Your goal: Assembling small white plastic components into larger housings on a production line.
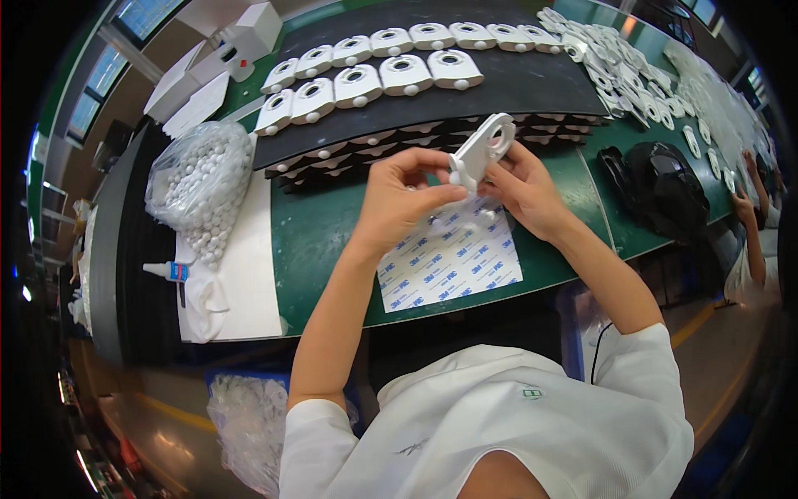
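Over the green table, my right hand (529, 193) grips a white plastic part (475, 155) with a round ring opening at its upper end. My left hand (401, 198) has thumb and index finger at the lower left end of this part, pinching a small white ball (455, 177) against it. Below my hands lies a square sheet with blue print (440, 270). Similar white parts, each with a ball at its front, stand in two rows on a black board (374, 121) just beyond.
To the left, a clear bag of white balls (199, 179) leans beside a glue bottle (169, 271) and a white cloth (204, 303). Loose white parts (632, 75) lie heaped at the far right, past a black bag (665, 187). Another person's hand (742, 204) is at the right edge.
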A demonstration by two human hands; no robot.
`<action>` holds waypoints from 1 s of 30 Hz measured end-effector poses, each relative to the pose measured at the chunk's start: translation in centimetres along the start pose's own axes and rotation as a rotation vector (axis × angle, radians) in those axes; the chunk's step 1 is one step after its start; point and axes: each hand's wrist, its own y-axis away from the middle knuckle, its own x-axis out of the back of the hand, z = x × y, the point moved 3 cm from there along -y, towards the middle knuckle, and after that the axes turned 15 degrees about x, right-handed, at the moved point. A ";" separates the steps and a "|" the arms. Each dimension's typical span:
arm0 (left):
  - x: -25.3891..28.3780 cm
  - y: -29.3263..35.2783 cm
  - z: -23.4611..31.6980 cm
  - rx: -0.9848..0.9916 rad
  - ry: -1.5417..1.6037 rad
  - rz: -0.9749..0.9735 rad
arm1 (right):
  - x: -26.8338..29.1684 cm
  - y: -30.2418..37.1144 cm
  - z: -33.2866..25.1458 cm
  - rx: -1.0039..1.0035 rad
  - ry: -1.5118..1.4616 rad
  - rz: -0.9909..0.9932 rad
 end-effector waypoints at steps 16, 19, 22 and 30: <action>1.3 0.8 0.5 0.409 0.380 -0.216 | -1.5 -4.7 -9.7 0.502 0.611 -0.064; 2.6 -0.5 -1.1 0.434 0.939 -0.278 | 1.4 -7.5 -12.3 0.596 0.916 -0.045; 1.8 -0.8 -0.9 0.511 1.031 -0.167 | 5.0 -9.5 -12.8 0.412 1.184 0.019; 1.4 -0.4 -1.2 0.476 1.073 -0.106 | 6.3 -12.4 -9.2 0.125 1.136 -0.112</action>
